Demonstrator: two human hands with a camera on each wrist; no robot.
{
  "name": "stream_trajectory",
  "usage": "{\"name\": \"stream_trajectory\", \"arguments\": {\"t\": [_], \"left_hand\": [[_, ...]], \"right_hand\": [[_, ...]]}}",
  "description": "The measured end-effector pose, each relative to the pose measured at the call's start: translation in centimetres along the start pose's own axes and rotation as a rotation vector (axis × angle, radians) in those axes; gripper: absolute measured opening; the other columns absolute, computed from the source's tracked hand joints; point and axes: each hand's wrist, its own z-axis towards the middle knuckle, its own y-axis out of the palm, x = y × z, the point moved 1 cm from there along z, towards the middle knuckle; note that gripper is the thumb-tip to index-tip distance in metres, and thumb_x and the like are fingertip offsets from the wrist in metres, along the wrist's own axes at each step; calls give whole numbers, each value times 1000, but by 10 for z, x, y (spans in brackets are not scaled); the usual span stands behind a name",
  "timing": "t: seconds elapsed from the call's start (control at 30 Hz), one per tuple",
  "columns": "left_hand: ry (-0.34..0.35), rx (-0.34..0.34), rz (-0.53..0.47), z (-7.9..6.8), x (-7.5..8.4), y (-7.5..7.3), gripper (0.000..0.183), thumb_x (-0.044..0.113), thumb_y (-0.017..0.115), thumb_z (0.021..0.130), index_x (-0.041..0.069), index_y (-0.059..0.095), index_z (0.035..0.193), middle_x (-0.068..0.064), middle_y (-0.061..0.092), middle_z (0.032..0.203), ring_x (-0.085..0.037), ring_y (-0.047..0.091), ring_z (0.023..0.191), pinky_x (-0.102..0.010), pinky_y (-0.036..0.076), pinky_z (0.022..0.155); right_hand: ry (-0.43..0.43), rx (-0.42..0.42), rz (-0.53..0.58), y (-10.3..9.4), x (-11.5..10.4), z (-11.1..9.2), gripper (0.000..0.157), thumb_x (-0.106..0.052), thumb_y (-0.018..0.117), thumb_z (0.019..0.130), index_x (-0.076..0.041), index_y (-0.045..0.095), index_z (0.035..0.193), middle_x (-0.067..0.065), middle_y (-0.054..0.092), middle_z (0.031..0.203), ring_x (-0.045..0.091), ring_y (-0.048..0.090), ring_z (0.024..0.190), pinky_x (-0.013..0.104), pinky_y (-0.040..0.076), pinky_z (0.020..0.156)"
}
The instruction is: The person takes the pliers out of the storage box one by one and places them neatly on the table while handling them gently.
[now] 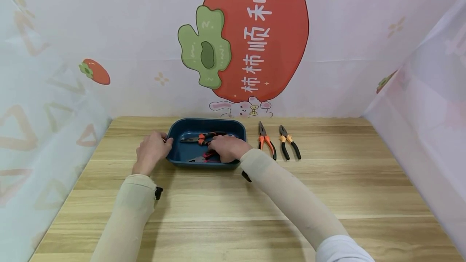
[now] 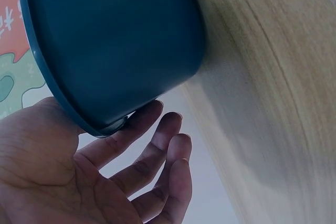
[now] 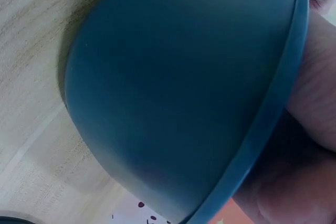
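Note:
A dark blue tray [image 1: 207, 165] sits on the table and holds two pairs of pliers. My left hand [image 1: 153, 148] grips its left end; in the left wrist view the thumb side is at the rim and the index finger lies against the outer wall. My right hand [image 1: 229, 148] reaches down inside the tray over the right part. Its fingertips are at the handles of the long-nose pliers [image 1: 191, 140] with orange-and-black handles and the red-handled pliers [image 1: 207, 156]. Whether they hold either is hidden. The right wrist view is mostly filled by the tray's outer wall [image 3: 173, 93].
Right of the tray lie orange-handled long-nose pliers [image 1: 265, 138] and yellow-and-black-handled pliers [image 1: 287, 142], jaws pointing away. A printed cloth [image 1: 327, 51] stands behind the wooden table [image 1: 204, 213], with similar cloth on both sides.

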Motion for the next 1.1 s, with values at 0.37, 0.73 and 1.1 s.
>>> {"name": "stream_trajectory", "arguments": {"t": [0.37,0.73,1.1], "left_hand": [[9,5,6,0,0,1,35,31,50,106,3,67,116,-13,63,88,-34,59,77,-45,42,65],[13,12,6,0,0,1,38,31,51,105,2,66,123,-16,65,96,-35,60,80,-46,43,66],[-4,19,12,0,0,1,38,32,51,105,2,66,122,-18,65,99,-37,60,83,-47,43,67]], "right_hand": [[28,45,-26,-9,4,-7,51,-11,80,88,-22,67,136,5,60,130,21,53,101,38,49,92],[10,140,-54,-18,9,-18,65,-31,87,82,-20,62,141,4,59,128,19,52,105,40,48,95],[-16,250,-48,-27,11,-36,69,-35,88,80,-20,61,142,3,59,119,19,54,100,38,48,89]]}}
